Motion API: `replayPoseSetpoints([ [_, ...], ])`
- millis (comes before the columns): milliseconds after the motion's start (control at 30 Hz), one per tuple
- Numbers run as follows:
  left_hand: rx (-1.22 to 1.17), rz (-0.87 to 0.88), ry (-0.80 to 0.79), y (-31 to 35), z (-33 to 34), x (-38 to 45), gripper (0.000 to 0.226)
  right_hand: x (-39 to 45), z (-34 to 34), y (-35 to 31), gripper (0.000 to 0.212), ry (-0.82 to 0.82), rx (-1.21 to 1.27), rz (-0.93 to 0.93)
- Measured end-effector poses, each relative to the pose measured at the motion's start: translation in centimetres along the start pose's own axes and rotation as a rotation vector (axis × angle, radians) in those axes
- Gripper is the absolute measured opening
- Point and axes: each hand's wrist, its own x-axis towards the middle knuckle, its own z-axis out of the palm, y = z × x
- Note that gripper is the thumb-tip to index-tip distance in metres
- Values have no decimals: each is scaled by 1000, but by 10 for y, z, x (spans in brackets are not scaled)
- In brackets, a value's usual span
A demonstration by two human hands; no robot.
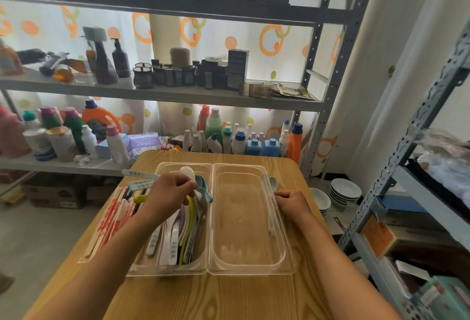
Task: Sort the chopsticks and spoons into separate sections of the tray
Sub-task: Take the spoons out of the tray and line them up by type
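Head view: a white spoon [187, 172] is pinched by the left hand [169, 192] mid-frame; the right hand [292, 202] grips the tray [250, 267] rim; the spoon could be dropped if pinched loosely.

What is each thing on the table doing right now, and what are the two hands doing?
Left hand: curled around a white spoon.
Right hand: curled on the right bin's edge, beside a grey spoon.
Left clear bin: holds many spoons, lying lengthwise.
Right clear bin: nothing inside.
Wrapped chopsticks: piled left of the bins.
Spoons on chopsticks: lying outside the bin.
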Motion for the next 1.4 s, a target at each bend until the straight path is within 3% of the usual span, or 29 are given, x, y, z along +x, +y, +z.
replayPoseSetpoints([
  [333, -7, -10, 5, -6, -2, 2, 18, 8, 2, -2, 26, 56, -30, 11],
  [500, 6, -13, 27, -9, -2, 5, 17, -1, -8, -15, 18, 273, 73, -21],
  [633, 17, -26, 64, -15, -1, 11, 14, -21, -10, -51, 19, 352, 157, -154],
  [833, 211, -47, 137, -28, 4, 15, 22, -56, 20, -98, 17, 211, 144, -364],
  [1167, 337, -62, 85, -45, -25, -1, 14, -89, 75, -120, 19, 18, 122, -405],
  [1300, 330, 52, 223, -47, -32, -8, 12, -95, 86, -121, 19, 6, 148, -390],
  [1400, 374, 147, 445, -42, -42, -11, 17, -99, 93, -120, 19, -12, 173, -361],
])
